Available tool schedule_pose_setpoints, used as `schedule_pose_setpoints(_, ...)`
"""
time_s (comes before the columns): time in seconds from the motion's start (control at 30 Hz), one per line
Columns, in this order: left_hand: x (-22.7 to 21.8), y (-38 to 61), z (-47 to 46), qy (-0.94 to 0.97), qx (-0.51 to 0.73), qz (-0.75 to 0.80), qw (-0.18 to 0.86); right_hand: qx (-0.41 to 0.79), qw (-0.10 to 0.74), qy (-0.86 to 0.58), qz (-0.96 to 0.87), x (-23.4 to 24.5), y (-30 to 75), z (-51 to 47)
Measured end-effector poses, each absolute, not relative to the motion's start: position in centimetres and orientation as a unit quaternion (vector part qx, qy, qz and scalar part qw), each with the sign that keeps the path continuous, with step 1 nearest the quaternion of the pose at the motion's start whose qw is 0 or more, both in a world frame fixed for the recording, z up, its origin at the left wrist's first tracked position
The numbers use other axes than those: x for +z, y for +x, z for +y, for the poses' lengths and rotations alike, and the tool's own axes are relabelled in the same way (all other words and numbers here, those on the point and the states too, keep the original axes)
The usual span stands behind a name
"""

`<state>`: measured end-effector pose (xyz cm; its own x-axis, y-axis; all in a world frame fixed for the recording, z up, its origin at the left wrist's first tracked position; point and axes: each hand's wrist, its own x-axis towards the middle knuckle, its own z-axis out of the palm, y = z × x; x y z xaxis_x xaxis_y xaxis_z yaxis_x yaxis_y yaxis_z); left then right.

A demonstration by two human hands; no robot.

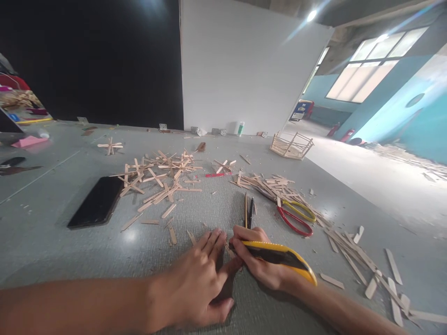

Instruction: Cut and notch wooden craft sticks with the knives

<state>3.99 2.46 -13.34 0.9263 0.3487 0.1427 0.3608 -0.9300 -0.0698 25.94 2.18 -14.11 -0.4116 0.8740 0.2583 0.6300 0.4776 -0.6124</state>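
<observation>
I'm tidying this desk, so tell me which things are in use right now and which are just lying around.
In use:
right hand gripping yellow-and-black utility knife
left hand pressed flat beside the blade tip

Lying about:
black phone
red-and-yellow scissors
two dark pens
scattered wooden craft sticks

Knife blade tip hidden between hands, perhaps on a stick

Two hands at work on a grey table littered with craft sticks.

The right hand grips a yellow utility knife, its tip down at the table beside the left hand, which lies flat, fingers spread. Red-and-yellow scissors, two pens and a black phone lie nearby among loose sticks.
</observation>
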Motion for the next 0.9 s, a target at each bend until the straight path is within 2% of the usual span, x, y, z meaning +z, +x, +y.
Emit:
schedule_pose_setpoints(0.2, -13.67, 3.76, 2.51, -0.98, -0.074, -0.171, 0.062, 0.258, 0.249, -0.476, -0.803, -13.49, 26.02, 2.22)
schedule_pose_setpoints(0.7, -13.67, 3.69, 2.54, -0.982, -0.072, -0.166, 0.053, 0.339, 0.249, -0.537, -0.731, -13.13, 26.14, 2.22)
schedule_pose_setpoints(0.9, -13.5, 3.79, 2.46, -0.981, -0.071, -0.171, 0.055, 0.338, 0.251, -0.535, -0.732, -13.19, 26.15, 2.22)
